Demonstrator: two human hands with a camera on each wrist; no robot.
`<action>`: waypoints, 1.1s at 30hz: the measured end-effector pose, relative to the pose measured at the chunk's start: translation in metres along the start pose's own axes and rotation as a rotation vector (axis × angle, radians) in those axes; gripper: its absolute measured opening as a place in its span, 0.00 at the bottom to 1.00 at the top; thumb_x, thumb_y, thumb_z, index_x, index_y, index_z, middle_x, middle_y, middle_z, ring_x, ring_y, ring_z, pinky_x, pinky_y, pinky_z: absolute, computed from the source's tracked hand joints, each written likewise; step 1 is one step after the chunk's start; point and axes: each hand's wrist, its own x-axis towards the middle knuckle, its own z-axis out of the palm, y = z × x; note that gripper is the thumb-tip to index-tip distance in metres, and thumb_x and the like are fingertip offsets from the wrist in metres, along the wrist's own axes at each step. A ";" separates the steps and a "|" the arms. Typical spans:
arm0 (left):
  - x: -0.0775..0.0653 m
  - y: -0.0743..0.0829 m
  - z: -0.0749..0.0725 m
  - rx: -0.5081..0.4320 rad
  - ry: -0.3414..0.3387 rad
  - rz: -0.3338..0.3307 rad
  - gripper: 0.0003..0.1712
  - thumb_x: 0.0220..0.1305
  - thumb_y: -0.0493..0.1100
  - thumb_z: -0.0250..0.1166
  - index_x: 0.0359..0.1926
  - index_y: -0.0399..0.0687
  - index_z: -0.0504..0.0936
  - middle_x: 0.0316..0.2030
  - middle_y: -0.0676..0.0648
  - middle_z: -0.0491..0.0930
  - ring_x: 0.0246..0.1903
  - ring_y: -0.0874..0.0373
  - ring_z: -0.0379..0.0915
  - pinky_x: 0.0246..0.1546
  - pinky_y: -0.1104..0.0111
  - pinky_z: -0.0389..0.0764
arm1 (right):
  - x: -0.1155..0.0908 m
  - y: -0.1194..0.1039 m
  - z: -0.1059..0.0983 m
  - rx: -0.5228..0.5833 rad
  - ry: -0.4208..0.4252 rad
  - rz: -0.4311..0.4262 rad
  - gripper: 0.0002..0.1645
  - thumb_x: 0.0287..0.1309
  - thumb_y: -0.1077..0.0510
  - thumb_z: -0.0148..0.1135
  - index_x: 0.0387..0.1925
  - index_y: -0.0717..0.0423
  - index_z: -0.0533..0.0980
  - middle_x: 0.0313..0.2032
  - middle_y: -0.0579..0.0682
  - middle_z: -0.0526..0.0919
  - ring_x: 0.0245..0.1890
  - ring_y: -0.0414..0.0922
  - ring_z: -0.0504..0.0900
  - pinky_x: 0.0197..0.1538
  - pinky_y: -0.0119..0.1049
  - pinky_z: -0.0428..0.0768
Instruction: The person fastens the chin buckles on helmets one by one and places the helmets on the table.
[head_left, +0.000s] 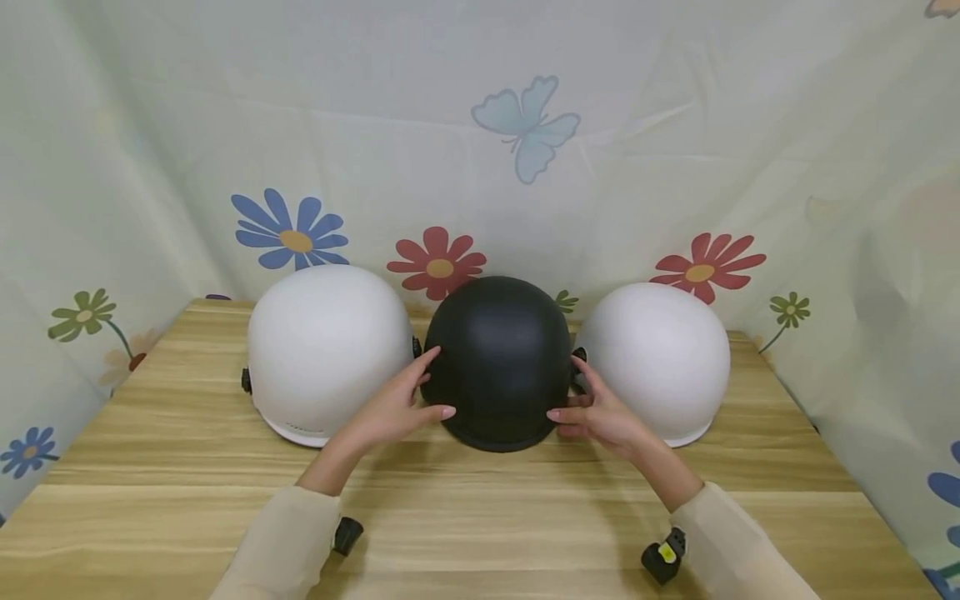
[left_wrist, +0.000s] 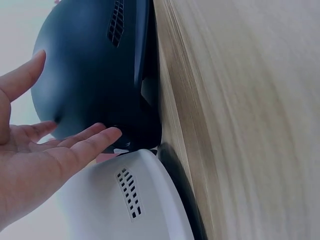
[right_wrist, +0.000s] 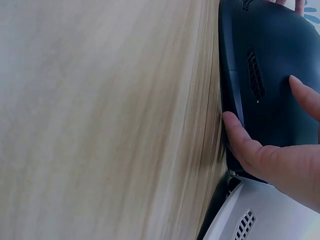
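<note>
Spread fingers and an extended thumb on each hand frame a smooth, matte-black domed helmet (head_left: 502,358), the left hand (head_left: 393,408) at its left side and the right hand (head_left: 607,417) at its right; how firmly they press, I cannot tell.

Farthest left on the light wood-grain table (head_left: 480,517) sits a glossy white rounded helmet (head_left: 330,350), dome up, with a small black fitting (head_left: 246,381) on its outer side. The left hand crosses in front of its right edge, and a beige sleeve (head_left: 285,542) covers that forearm. In the left wrist view a slotted vent (left_wrist: 129,194) marks the white shell near its rim, just beside the black helmet.

The black helmet rests on the table in the middle of the row, rim down. Next comes the right hand; in the right wrist view one fingertip lies at the black helmet's lower edge, near a dark vent (right_wrist: 254,75).

Rightmost stands a second white helmet (head_left: 660,358), also dome up, partly covered by the right hand.

Behind all three hangs a pale fabric backdrop (head_left: 375,150) printed, left to right, with a blue flower (head_left: 296,242), a red flower (head_left: 439,267), a light-blue butterfly (head_left: 528,129) and another red flower (head_left: 700,273).
</note>
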 end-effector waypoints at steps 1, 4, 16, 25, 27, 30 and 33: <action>0.001 0.000 0.000 0.000 -0.001 0.003 0.50 0.54 0.47 0.67 0.70 0.44 0.48 0.67 0.37 0.51 0.61 0.41 0.57 0.51 0.52 0.69 | 0.001 0.000 0.000 -0.004 0.002 -0.001 0.59 0.53 0.69 0.61 0.70 0.42 0.32 0.56 0.74 0.59 0.48 0.57 0.76 0.51 0.56 0.70; 0.003 -0.001 -0.001 0.002 -0.005 0.000 0.50 0.54 0.47 0.67 0.70 0.44 0.48 0.67 0.37 0.51 0.61 0.41 0.56 0.46 0.57 0.72 | 0.002 -0.001 0.001 -0.021 0.014 -0.002 0.59 0.53 0.69 0.61 0.70 0.42 0.32 0.56 0.73 0.58 0.48 0.57 0.76 0.51 0.56 0.70; 0.003 0.001 -0.002 0.051 -0.017 -0.031 0.50 0.53 0.49 0.68 0.70 0.43 0.49 0.65 0.37 0.55 0.58 0.42 0.62 0.29 0.66 0.67 | 0.003 -0.002 0.001 -0.080 0.045 0.001 0.59 0.52 0.67 0.63 0.71 0.44 0.34 0.56 0.73 0.57 0.45 0.53 0.77 0.51 0.54 0.71; -0.003 -0.002 -0.004 0.065 -0.030 0.016 0.47 0.55 0.49 0.67 0.68 0.39 0.51 0.65 0.37 0.55 0.59 0.39 0.60 0.47 0.55 0.71 | -0.004 -0.004 -0.005 -0.186 0.063 -0.052 0.51 0.52 0.64 0.63 0.70 0.53 0.42 0.56 0.71 0.58 0.44 0.57 0.77 0.49 0.54 0.73; -0.005 -0.003 -0.005 0.030 -0.040 0.015 0.47 0.55 0.48 0.67 0.68 0.39 0.51 0.66 0.36 0.54 0.60 0.38 0.58 0.52 0.52 0.69 | -0.006 -0.006 -0.005 -0.203 0.073 -0.071 0.48 0.52 0.64 0.63 0.69 0.56 0.46 0.56 0.70 0.59 0.43 0.58 0.77 0.47 0.54 0.74; -0.010 -0.006 -0.008 -0.018 -0.055 0.010 0.47 0.55 0.47 0.66 0.68 0.38 0.51 0.66 0.35 0.52 0.61 0.37 0.56 0.56 0.48 0.63 | -0.008 -0.009 -0.005 -0.225 0.073 -0.098 0.44 0.52 0.64 0.64 0.66 0.59 0.51 0.54 0.70 0.61 0.42 0.58 0.77 0.46 0.54 0.75; -0.016 -0.008 -0.012 -0.031 -0.058 0.008 0.46 0.56 0.47 0.66 0.68 0.37 0.52 0.65 0.34 0.53 0.61 0.36 0.55 0.55 0.46 0.62 | -0.011 -0.011 -0.005 -0.236 0.054 -0.116 0.40 0.52 0.64 0.63 0.63 0.62 0.54 0.53 0.70 0.61 0.42 0.53 0.77 0.47 0.54 0.75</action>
